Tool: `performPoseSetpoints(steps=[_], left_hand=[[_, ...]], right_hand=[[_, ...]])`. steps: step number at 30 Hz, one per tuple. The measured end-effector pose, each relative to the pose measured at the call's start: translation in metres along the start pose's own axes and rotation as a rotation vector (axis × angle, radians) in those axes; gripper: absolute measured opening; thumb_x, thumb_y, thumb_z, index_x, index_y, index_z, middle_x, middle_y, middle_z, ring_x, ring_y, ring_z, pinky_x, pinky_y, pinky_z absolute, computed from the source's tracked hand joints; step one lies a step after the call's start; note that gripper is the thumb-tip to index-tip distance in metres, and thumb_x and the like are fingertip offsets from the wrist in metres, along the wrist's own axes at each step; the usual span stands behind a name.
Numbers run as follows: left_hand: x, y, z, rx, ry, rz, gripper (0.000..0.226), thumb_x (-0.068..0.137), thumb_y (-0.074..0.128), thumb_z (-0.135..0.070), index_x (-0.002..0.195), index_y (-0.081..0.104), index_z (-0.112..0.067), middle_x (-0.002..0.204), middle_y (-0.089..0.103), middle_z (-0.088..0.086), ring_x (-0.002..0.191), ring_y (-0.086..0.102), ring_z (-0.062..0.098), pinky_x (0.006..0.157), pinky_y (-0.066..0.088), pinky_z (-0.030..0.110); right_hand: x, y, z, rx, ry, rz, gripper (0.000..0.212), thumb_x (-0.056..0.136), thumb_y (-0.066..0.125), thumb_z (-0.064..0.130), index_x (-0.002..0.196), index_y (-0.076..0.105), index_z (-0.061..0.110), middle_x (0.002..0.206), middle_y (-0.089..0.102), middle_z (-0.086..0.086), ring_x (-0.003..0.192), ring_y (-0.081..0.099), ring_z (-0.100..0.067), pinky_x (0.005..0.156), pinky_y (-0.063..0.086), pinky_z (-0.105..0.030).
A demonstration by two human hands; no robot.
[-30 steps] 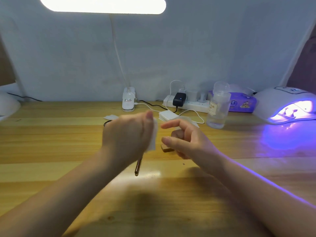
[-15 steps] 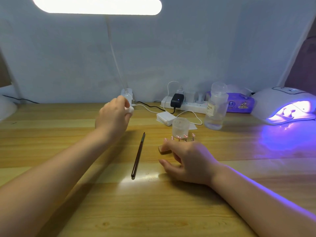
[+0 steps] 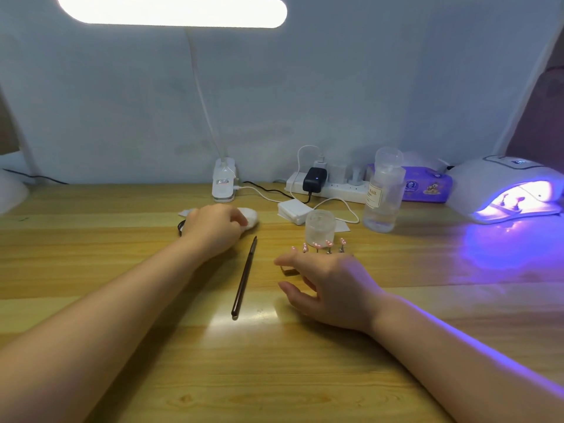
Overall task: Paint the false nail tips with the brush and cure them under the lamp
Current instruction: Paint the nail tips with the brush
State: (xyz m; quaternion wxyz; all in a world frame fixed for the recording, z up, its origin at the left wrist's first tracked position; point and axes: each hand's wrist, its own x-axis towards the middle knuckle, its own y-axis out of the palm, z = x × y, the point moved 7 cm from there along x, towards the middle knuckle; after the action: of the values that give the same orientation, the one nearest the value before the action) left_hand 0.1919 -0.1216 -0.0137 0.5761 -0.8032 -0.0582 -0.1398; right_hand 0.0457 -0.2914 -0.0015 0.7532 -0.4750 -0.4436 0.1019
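head view shows your left hand (image 3: 213, 228) down on a crumpled white cotton pad (image 3: 248, 218) at the far side of the wooden table (image 3: 274, 377), fingers curled over it; whether you are gripping it or just letting go, i cannot tell. your right hand (image 3: 331, 285) hovers relaxed and spread with nothing in it, just in front of the row of small pink false nail tips on metal stands (image 3: 319, 247), its forefinger at a small wooden block (image 3: 288, 271). the thin dark-handled brush (image 3: 244, 277) lies flat between your hands, bristles pointing away from you, untouched. the frosted round jar (image 3: 319, 225) stands just behind the tips, and the white dome curing lamp (image 3: 503, 189) glows violet at far right with something already on stands inside.

it looks like a tidy-up between coats. leave the pad well away from the tips so no lint drifts onto wet gel. steady the block by its base, not the tips, and slide it to the lamp upright.
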Motion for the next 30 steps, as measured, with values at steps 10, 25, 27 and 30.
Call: performPoseSetpoints(steps=[10, 25, 27, 30], left_hand=[[-0.058, -0.018, -0.017, 0.147, -0.024, 0.006, 0.040, 0.081, 0.050, -0.063, 0.081, 0.062, -0.024, 0.075, 0.060, -0.009, 0.076, 0.059, 0.016, 0.055, 0.036, 0.027], [-0.079, -0.016, -0.027, -0.086, -0.040, -0.014, 0.022, 0.095, 0.050, -0.036, 0.081, 0.048, -0.020, 0.074, 0.058, -0.003, 0.064, 0.052, 0.015, 0.051, 0.035, 0.029], [-0.081, -0.019, -0.033, -0.267, 0.024, -0.043, 0.014, 0.096, 0.055, -0.032, 0.090, 0.046, -0.023, 0.076, 0.059, -0.005, 0.065, 0.053, 0.008, 0.051, 0.035, 0.022], [-0.084, -0.020, -0.039, -0.468, 0.106, -0.050, 0.012, 0.098, 0.055, -0.023, 0.101, 0.044, -0.028, 0.075, 0.064, -0.004, 0.060, 0.056, 0.000, 0.051, 0.039, 0.011]], right_hand=[[-0.003, -0.003, 0.004, -0.035, 0.013, -0.055, 0.026, 0.080, 0.074, 0.017, 0.105, 0.072, 0.011, 0.077, 0.072, -0.001, 0.060, 0.064, -0.018, 0.051, 0.052, -0.027], [-0.006, -0.009, -0.009, -0.133, 0.098, -0.149, 0.012, 0.075, 0.074, 0.025, 0.071, 0.070, 0.014, 0.059, 0.063, 0.002, 0.051, 0.056, -0.015, 0.050, 0.038, -0.017], [-0.006, -0.013, -0.013, -0.153, 0.115, -0.158, 0.017, 0.076, 0.071, 0.029, 0.068, 0.068, 0.015, 0.058, 0.063, 0.002, 0.048, 0.055, -0.016, 0.046, 0.040, -0.021], [-0.006, -0.013, -0.022, -0.265, 0.135, -0.073, 0.022, 0.078, 0.072, 0.035, 0.067, 0.066, 0.016, 0.059, 0.065, 0.000, 0.049, 0.058, -0.022, 0.043, 0.043, -0.025]])
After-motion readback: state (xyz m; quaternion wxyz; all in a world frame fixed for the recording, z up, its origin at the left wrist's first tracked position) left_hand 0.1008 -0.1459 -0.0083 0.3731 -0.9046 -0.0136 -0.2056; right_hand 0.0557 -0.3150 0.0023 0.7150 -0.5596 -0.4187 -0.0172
